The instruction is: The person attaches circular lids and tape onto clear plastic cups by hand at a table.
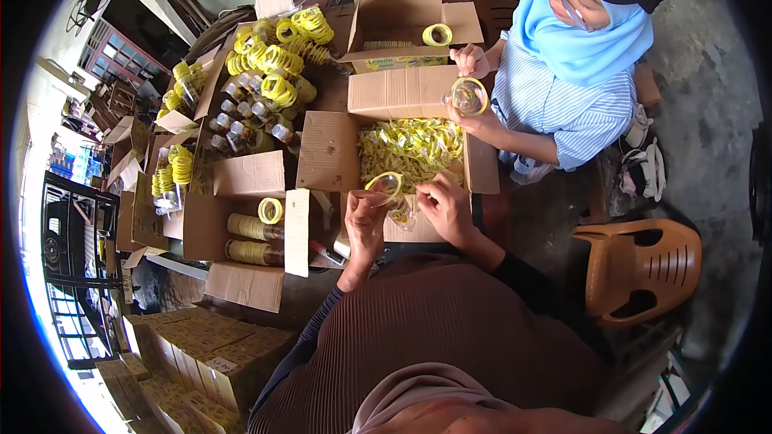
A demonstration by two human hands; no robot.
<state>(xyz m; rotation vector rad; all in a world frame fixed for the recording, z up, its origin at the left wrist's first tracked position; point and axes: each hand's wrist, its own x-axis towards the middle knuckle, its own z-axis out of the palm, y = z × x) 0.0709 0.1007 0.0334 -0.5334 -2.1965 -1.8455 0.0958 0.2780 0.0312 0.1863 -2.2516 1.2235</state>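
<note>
My left hand point(366, 221) is closed round a clear plastic jar with a yellow rim point(386, 185), held tilted above the near edge of an open cardboard box point(328, 151). Beside the jar, on its right, my right hand point(445, 205) has its fingers pinched together; whatever is between them is too small to make out. Heaped in the box are many small yellow-and-clear wrapped packets point(410, 149), just beyond both hands.
Across the box a co-worker holds a similar clear jar point(469, 96). Another carton point(394, 20) stands behind. To the left are stacked yellow-rimmed jars point(277, 60) and a carton point(245, 173) of jars. An orange plastic chair point(643, 269) stands at right; printed cartons point(209, 345) lie lower left.
</note>
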